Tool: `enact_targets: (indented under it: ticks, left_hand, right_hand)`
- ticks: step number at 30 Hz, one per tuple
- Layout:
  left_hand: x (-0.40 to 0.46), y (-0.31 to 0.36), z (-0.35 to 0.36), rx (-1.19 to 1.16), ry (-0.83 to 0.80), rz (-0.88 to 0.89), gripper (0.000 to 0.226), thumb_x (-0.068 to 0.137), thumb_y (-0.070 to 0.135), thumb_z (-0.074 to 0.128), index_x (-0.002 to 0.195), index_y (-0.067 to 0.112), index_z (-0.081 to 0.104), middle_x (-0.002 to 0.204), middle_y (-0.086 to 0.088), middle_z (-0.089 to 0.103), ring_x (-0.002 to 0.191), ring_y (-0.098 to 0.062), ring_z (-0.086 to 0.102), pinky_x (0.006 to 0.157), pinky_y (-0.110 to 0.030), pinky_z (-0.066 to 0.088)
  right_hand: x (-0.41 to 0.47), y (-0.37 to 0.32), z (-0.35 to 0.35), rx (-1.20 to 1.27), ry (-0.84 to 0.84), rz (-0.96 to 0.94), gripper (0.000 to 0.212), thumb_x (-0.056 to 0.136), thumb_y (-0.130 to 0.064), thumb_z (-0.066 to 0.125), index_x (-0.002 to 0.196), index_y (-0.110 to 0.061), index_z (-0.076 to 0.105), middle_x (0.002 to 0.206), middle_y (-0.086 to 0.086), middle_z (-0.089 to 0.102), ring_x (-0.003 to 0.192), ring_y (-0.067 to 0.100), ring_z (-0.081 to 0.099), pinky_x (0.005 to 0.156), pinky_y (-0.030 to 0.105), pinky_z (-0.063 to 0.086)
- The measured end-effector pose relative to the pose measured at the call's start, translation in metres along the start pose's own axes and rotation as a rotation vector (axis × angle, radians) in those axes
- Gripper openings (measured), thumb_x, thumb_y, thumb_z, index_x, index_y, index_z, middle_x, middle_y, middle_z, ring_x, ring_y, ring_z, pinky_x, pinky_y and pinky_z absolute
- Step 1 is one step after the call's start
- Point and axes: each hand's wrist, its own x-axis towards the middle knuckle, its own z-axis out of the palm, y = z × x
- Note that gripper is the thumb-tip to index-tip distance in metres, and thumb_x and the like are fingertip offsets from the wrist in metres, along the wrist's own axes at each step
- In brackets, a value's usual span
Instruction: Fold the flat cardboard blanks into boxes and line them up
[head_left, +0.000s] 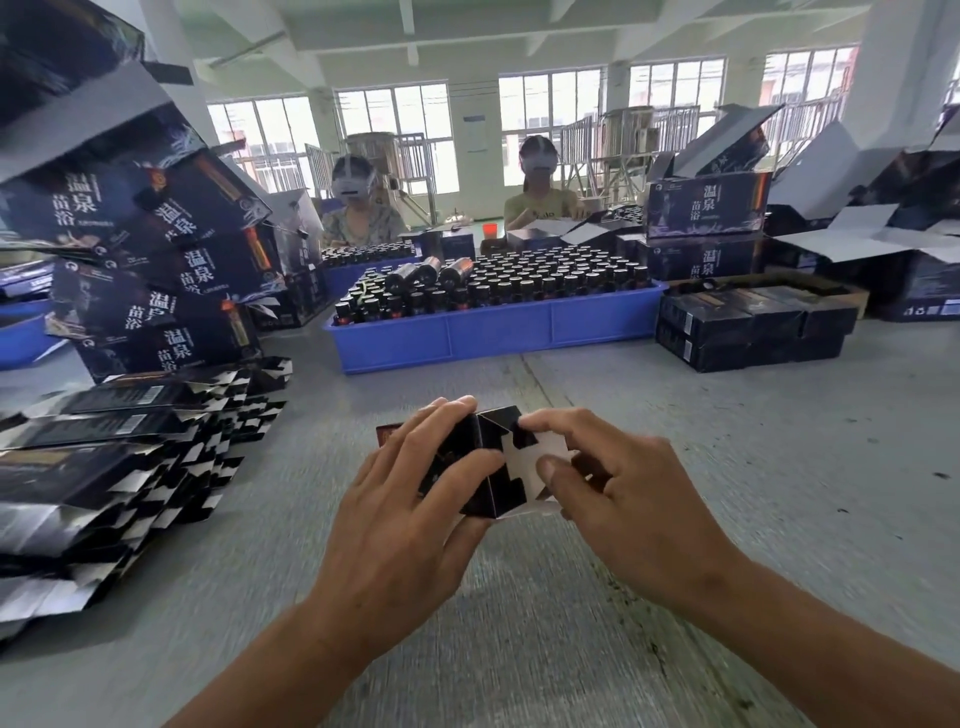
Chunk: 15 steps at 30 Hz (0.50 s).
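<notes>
Lower centre, our hands: box over counter. Left edge: flat blanks, stacked; finished cartons piled behind them. Upper centre: tray holding bottles.

We see the small box is thin card, glossy black outside and matt pale inside on its flaps. The flat blanks beside it share that shiny printed card. The floor looks like rough, matt grey concrete. The blue crate is smooth plastic, holding dark glossy bottles
</notes>
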Motion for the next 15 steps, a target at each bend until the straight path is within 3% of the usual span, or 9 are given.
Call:
enact_targets:
  ticks: [6, 8, 11, 13, 15]
  left_hand:
    - [0.0003, -0.0002, -0.0007, 0.064, -0.031, 0.009, 0.053, 0.090, 0.036, 0.056, 0.141, 0.027, 0.044, 0.148, -0.013, 0.043, 0.132, -0.033, 0.048, 0.091, -0.043, 0.053]
    - [-0.0002, -0.0007, -0.0007, 0.077, -0.042, 0.000, 0.051, 0.091, 0.037, 0.055, 0.141, 0.028, 0.046, 0.147, -0.014, 0.043, 0.132, -0.033, 0.048, 0.087, -0.042, 0.055]
    - [0.0000, -0.0024, -0.0011, 0.065, -0.026, -0.027, 0.046, 0.093, 0.036, 0.055, 0.138, 0.026, 0.050, 0.145, -0.015, 0.046, 0.128, -0.033, 0.051, 0.081, -0.040, 0.057]
    - [0.0000, -0.0036, -0.0016, 0.064, -0.022, -0.035, 0.045, 0.093, 0.036, 0.055, 0.136, 0.025, 0.051, 0.144, -0.015, 0.047, 0.126, -0.033, 0.052, 0.081, -0.038, 0.056]
    - [-0.0005, -0.0037, -0.0017, 0.065, -0.020, -0.024, 0.045, 0.093, 0.035, 0.056, 0.136, 0.024, 0.052, 0.143, -0.016, 0.047, 0.126, -0.032, 0.052, 0.083, -0.037, 0.055]
  right_hand:
    - [0.0012, -0.0018, -0.0006, -0.032, -0.021, -0.032, 0.031, 0.098, -0.012, 0.060, 0.125, -0.026, 0.068, 0.105, -0.027, 0.065, 0.087, -0.016, 0.061, 0.075, 0.004, 0.046]
    - [0.0015, -0.0023, -0.0011, -0.025, -0.055, -0.022, 0.033, 0.098, -0.030, 0.061, 0.131, -0.029, 0.064, 0.115, -0.026, 0.064, 0.097, -0.014, 0.061, 0.079, 0.007, 0.049]
    - [0.0012, -0.0022, -0.0039, -0.042, -0.178, 0.005, 0.066, 0.083, -0.063, 0.061, 0.143, -0.038, 0.050, 0.130, -0.029, 0.056, 0.111, -0.011, 0.055, 0.086, 0.012, 0.052]
    - [0.0004, -0.0022, -0.0033, -0.053, -0.234, -0.013, 0.069, 0.083, -0.053, 0.068, 0.146, -0.038, 0.044, 0.127, -0.038, 0.048, 0.114, -0.015, 0.049, 0.085, 0.003, 0.046]
    - [0.0006, -0.0012, -0.0018, -0.046, -0.191, -0.018, 0.060, 0.089, -0.030, 0.072, 0.144, -0.033, 0.049, 0.125, -0.034, 0.052, 0.112, -0.014, 0.051, 0.084, 0.000, 0.041]
